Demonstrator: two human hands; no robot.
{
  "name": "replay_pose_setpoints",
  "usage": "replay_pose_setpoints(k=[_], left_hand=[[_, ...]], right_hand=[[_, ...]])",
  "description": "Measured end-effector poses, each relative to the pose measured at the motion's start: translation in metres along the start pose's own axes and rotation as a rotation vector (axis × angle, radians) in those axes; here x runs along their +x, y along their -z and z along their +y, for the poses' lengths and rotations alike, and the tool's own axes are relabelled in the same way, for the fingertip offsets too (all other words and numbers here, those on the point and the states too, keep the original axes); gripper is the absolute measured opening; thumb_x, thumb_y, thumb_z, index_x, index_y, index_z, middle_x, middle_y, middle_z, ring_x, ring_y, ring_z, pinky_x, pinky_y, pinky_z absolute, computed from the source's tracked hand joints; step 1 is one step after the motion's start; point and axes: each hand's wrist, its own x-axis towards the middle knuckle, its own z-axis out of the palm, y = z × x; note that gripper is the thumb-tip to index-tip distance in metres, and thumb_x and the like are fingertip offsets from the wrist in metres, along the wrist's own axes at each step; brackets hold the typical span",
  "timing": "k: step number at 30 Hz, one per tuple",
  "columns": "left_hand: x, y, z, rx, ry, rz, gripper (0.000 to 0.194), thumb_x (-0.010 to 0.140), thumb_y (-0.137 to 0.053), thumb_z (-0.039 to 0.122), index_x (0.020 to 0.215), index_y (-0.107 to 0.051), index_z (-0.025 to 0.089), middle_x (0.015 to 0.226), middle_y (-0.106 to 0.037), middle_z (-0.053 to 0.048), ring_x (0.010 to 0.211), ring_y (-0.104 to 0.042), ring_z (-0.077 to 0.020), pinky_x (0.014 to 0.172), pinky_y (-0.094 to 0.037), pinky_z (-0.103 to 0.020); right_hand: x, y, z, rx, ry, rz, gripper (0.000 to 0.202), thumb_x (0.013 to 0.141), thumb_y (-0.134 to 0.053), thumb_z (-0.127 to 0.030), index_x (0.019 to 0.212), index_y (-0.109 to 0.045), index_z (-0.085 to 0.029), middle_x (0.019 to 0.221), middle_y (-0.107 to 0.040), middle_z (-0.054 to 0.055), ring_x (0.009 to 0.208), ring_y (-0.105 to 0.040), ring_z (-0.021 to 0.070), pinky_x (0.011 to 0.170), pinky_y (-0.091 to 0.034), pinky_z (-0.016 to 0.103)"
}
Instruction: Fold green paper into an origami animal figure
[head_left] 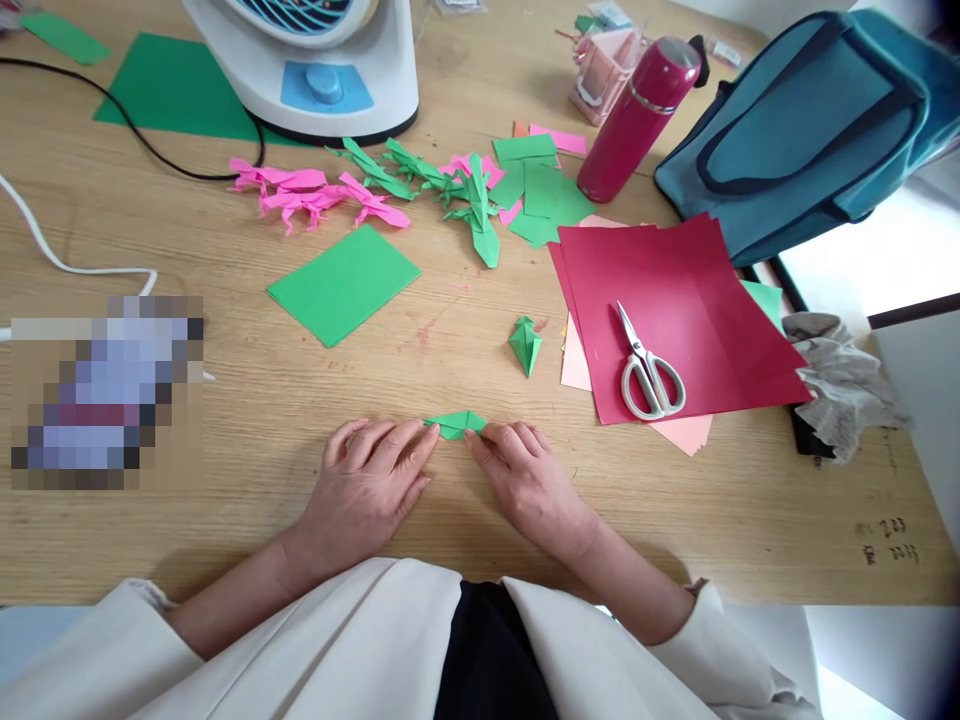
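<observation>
A small folded piece of green paper (pixel 454 426) lies on the wooden table in front of me. My left hand (pixel 375 480) presses its left end with the fingertips and thumb. At its right end, my right hand (pixel 529 480) pinches the paper between thumb and curled fingers. Creases show across the paper's visible middle, while its ends are partly covered by my fingers. A little farther off to the right sits a small folded green paper piece (pixel 526 346), touched by neither hand.
White-handled scissors (pixel 651 375) lie on red paper sheets (pixel 697 320) at right. Green paper (pixel 343 285), pink origami figures (pixel 300 190) and green origami figures (pixel 477 208) lie beyond my hands. Behind stand a white fan (pixel 337 85), a red bottle (pixel 637 120) and a teal bag (pixel 802 130).
</observation>
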Motion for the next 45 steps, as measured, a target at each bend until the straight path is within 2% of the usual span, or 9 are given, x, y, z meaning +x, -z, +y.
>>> replay_pose_setpoints(k=[5,10,14,18,22,27,35,45], left_hand=[[-0.002,-0.003,0.0,-0.038,0.049,0.001,0.039,0.095,-0.053,0.03,0.133,-0.059,0.021,0.122,-0.069,-0.012,0.108,-0.059,-0.0297,0.097,-0.041,-0.049],[-0.003,-0.005,0.0,-0.073,0.044,0.031,0.04,0.094,-0.054,0.027,0.132,-0.059,0.014,0.123,-0.067,-0.015,0.108,-0.058,-0.0306,0.095,-0.043,-0.047],[0.0,-0.002,0.0,-0.073,0.046,0.011,0.04,0.096,-0.051,0.029,0.131,-0.059,0.012,0.127,-0.067,-0.015,0.107,-0.059,-0.0306,0.094,-0.043,-0.047],[0.005,-0.002,0.005,-0.058,-0.001,0.011,0.043,0.096,-0.052,0.03,0.137,-0.056,0.015,0.136,-0.064,-0.013,0.117,-0.056,-0.0319,0.103,-0.037,-0.052],[0.01,-0.005,0.011,-0.11,-0.118,-0.009,0.038,0.098,-0.048,0.025,0.134,-0.06,0.019,0.134,-0.066,-0.009,0.119,-0.059,-0.0278,0.11,-0.032,-0.049],[0.013,-0.006,0.011,-0.127,-0.126,-0.023,0.034,0.098,-0.049,0.025,0.129,-0.063,0.018,0.124,-0.07,-0.01,0.113,-0.061,-0.0263,0.106,-0.04,-0.045],[0.014,-0.007,0.009,-0.096,-0.17,-0.015,0.034,0.098,-0.049,0.024,0.126,-0.063,0.012,0.12,-0.071,-0.012,0.108,-0.063,-0.0267,0.101,-0.043,-0.045],[0.015,-0.007,0.01,-0.087,-0.173,-0.03,0.037,0.099,-0.047,0.025,0.13,-0.06,0.009,0.12,-0.071,-0.011,0.108,-0.061,-0.0262,0.099,-0.041,-0.044]], right_hand=[[0.0,-0.001,0.0,0.0,0.005,0.008,0.037,0.099,-0.041,-0.011,0.133,-0.055,-0.01,0.111,-0.061,0.015,0.095,-0.051,0.0255,0.084,-0.048,0.042],[0.0,-0.002,0.0,0.0,-0.012,0.009,0.037,0.1,-0.039,-0.012,0.134,-0.054,-0.012,0.11,-0.061,0.014,0.096,-0.051,0.0253,0.085,-0.047,0.041],[-0.001,-0.003,0.0,-0.018,-0.021,0.002,0.036,0.1,-0.042,-0.013,0.133,-0.055,-0.012,0.111,-0.061,0.013,0.094,-0.052,0.025,0.085,-0.046,0.04],[0.001,-0.002,-0.001,-0.01,-0.047,-0.012,0.034,0.099,-0.044,-0.014,0.13,-0.057,-0.016,0.11,-0.061,0.012,0.094,-0.053,0.0244,0.085,-0.045,0.04],[0.0,0.003,0.006,0.116,-0.061,0.007,0.037,0.097,-0.045,-0.01,0.13,-0.059,-0.019,0.11,-0.062,0.011,0.093,-0.054,0.0233,0.086,-0.047,0.04],[-0.006,0.009,0.021,0.351,-0.076,0.11,0.038,0.097,-0.039,-0.007,0.13,-0.057,-0.016,0.112,-0.063,0.011,0.102,-0.058,0.0213,0.09,-0.051,0.038],[-0.006,0.008,0.02,0.181,0.021,0.03,0.036,0.098,-0.04,-0.009,0.127,-0.06,-0.015,0.111,-0.06,0.013,0.095,-0.054,0.0225,0.087,-0.05,0.041],[-0.005,0.008,0.017,0.209,-0.027,0.018,0.033,0.098,-0.041,-0.009,0.124,-0.061,-0.015,0.108,-0.058,0.012,0.093,-0.051,0.0229,0.085,-0.046,0.04]])
